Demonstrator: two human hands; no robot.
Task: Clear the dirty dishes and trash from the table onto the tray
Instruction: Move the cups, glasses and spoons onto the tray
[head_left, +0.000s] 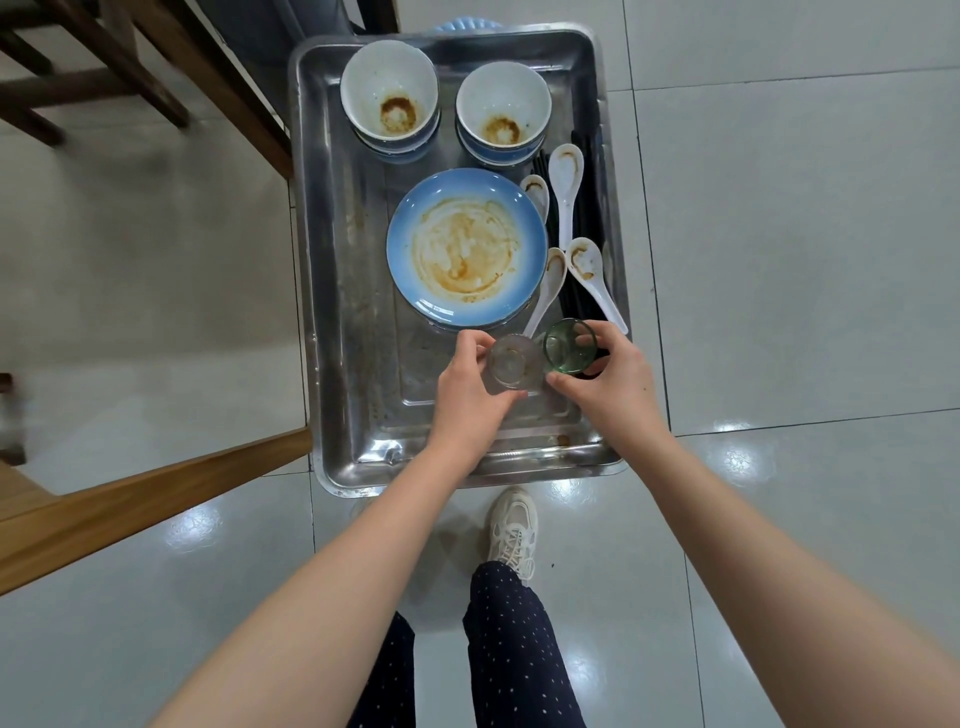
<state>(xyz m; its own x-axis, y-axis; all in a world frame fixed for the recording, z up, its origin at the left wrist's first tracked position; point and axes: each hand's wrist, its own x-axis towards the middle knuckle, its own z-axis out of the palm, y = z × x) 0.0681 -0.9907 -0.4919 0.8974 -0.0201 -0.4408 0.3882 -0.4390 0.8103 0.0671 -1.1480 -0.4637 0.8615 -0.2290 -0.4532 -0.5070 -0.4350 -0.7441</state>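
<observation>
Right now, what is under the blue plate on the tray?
A second blue rim peeks out below the blue plate, so it sits on another plate. How many, and the tray floor beneath, are covered.

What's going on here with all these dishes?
A person holds two small glasses at the near end of a metal tray: the left hand grips a clear glass, the right hand a green glass. Two stained bowls, a blue plate, white spoons and black chopsticks already sit on it.
</observation>
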